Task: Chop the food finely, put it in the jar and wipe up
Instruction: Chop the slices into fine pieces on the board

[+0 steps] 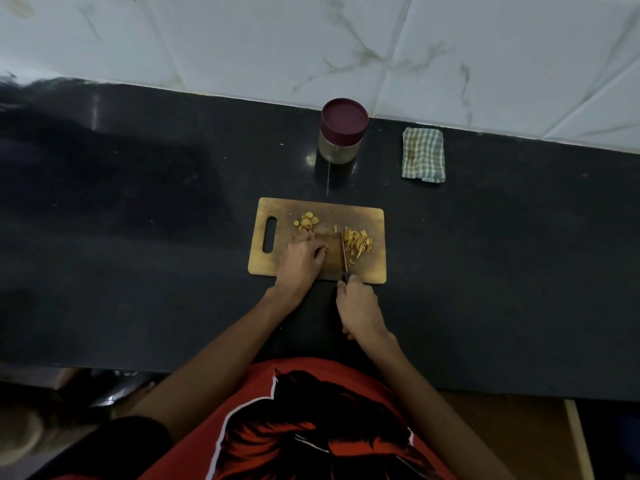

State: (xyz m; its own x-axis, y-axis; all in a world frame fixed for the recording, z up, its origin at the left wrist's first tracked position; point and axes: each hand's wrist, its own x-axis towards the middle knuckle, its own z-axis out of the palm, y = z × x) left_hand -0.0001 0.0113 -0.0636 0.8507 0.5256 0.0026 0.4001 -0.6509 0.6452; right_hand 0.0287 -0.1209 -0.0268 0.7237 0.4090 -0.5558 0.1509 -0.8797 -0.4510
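A wooden chopping board (374, 220) with a handle slot lies on the black counter. My right hand (358, 308) grips a knife (344, 256) whose blade points away across the board. Thin yellow strips of chopped food (358, 244) lie just right of the blade. A few yellow slices (306, 221) sit at the board's back left. My left hand (303, 259) rests on the board left of the blade, fingers curled down over something I cannot make out. A jar (341, 135) with a dark red lid on stands behind the board. A checked cloth (423, 154) lies folded to its right.
The black counter (138, 220) runs left and right of the board, backed by a white marbled tile wall (311, 39). The counter's front edge is close to my red shirt. Small food crumbs lie around the board.
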